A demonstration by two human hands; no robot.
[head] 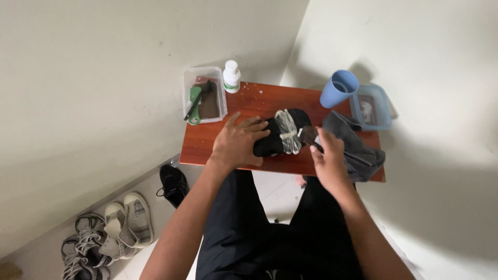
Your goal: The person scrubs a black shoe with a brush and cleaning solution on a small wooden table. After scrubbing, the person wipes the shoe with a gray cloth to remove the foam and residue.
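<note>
1. My left hand (237,142) lies flat, fingers spread, pinning the black shoe (282,136).
2. The shoe lies crosswise between both hands, white laces up.
3. My right hand (328,155) is closed at its right end; what it grips I cannot tell.
4. The red-brown table (207,142) sits in a pale corner.

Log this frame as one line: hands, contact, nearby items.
left hand: pressing black shoe | right hand: at shoe heel, grip unclear | grey cloth: beside | surface: wooden board
</note>
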